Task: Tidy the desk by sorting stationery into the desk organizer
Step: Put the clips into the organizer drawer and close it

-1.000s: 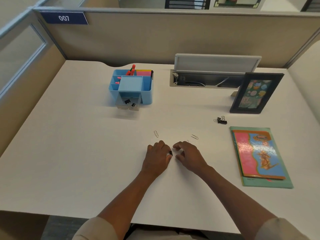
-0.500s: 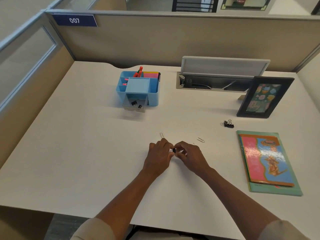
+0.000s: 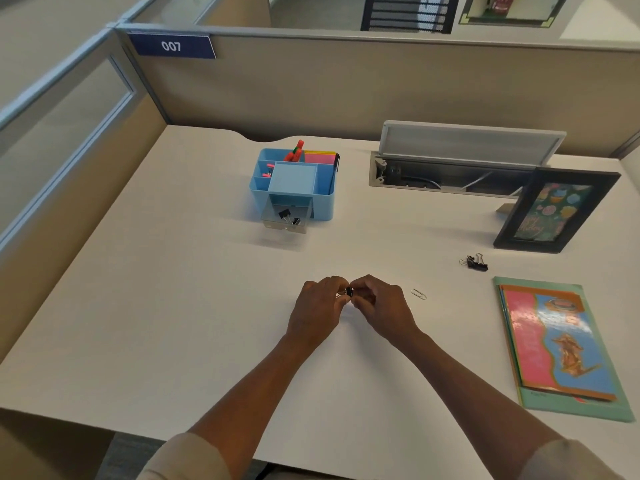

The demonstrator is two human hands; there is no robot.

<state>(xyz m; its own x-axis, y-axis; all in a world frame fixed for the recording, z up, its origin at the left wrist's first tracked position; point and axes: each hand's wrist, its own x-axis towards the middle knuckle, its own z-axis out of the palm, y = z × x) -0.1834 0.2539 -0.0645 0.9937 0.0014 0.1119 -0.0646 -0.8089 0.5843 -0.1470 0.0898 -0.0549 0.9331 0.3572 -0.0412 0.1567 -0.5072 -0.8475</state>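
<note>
Both hands are meeting over the middle of the bench (image 3: 173, 306), pinching a small black clip (image 3: 348, 291) between them. The left hand (image 3: 320, 308) and right hand (image 3: 382, 306) are each curling their fingers (image 3: 341, 284) closed on it, so the clip is sitting just at the fingertips, mostly hidden. Whether it is touching the bench cannot be told. To do this step well, one hand should probably be taking a firm hold before carrying the clip to the organizer (image 3: 323, 199), whose open drawer (image 3: 268, 221) is already holding clips. A paperclip (image 3: 418, 294) is lying just right of the hands; more clips (image 3: 475, 262) well apart.
</note>
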